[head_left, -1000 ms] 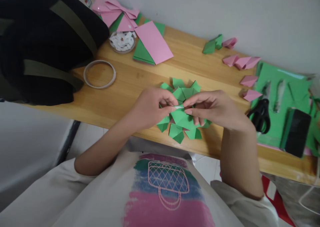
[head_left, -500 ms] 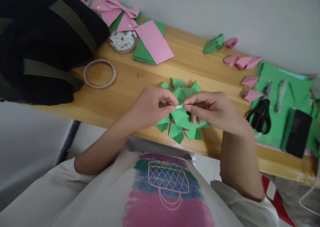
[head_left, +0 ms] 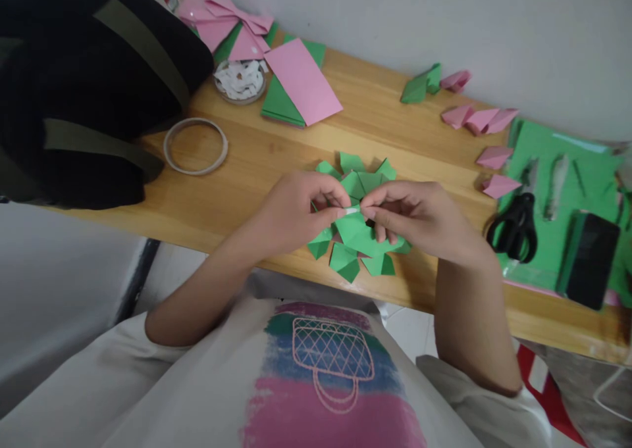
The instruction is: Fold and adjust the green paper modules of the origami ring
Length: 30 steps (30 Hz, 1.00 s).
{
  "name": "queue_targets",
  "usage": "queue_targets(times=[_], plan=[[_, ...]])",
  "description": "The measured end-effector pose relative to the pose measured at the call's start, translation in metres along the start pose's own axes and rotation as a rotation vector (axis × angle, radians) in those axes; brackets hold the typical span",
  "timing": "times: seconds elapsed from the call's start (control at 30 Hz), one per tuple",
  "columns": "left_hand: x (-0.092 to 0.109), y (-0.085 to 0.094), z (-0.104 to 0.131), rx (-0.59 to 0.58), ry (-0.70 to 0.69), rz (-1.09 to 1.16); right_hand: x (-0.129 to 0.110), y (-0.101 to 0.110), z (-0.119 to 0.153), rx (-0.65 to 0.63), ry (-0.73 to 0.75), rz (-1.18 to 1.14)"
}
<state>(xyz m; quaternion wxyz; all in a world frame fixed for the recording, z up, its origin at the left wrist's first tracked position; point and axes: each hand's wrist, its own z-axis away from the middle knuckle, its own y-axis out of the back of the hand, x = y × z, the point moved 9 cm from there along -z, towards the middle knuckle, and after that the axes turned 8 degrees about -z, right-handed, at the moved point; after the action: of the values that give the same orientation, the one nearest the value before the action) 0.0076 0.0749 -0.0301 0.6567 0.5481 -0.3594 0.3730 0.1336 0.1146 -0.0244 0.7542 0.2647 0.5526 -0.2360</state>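
Note:
A green folded-paper flower with pointed petals around its rim lies near the table's front edge, bits of pink showing between the petals. Over its middle, a small white strip spans the gap between my two hands. My left hand pinches the strip's left end and the paper edge below it between thumb and finger. From the other side, my right hand is closed in a pinch at the strip's right end, its lower fingers curled against the green paper. The fingertips partly cover the flower's centre.
A tape roll and a black bag are at left. Behind lie a dish of white scraps and pink paper. Folded pink pieces, scissors, a cutter and a phone are at right.
My hands stay almost in place, still pinching at the white strip. The flower has shifted very slightly to the left; the rest of the scene moves only with the camera.

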Motion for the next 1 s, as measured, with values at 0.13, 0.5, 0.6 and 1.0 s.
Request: queue_targets(times=[0.13, 0.5, 0.6, 1.0], plan=[[0.002, -0.001, 0.0, -0.017, -0.011, -0.003, 0.001, -0.001, 0.0, -0.019, 0.016, 0.002], [0.007, 0.001, 0.0, -0.035, -0.023, -0.064, 0.0, 0.0, 0.007, -0.005, 0.036, 0.01], [0.011, 0.002, 0.001, -0.028, -0.062, -0.121, -0.002, -0.001, 0.006, -0.008, 0.063, 0.046], [0.046, -0.004, 0.023, 0.113, -0.577, -0.638, -0.009, -0.006, 0.004, -0.114, 0.171, 0.124]])
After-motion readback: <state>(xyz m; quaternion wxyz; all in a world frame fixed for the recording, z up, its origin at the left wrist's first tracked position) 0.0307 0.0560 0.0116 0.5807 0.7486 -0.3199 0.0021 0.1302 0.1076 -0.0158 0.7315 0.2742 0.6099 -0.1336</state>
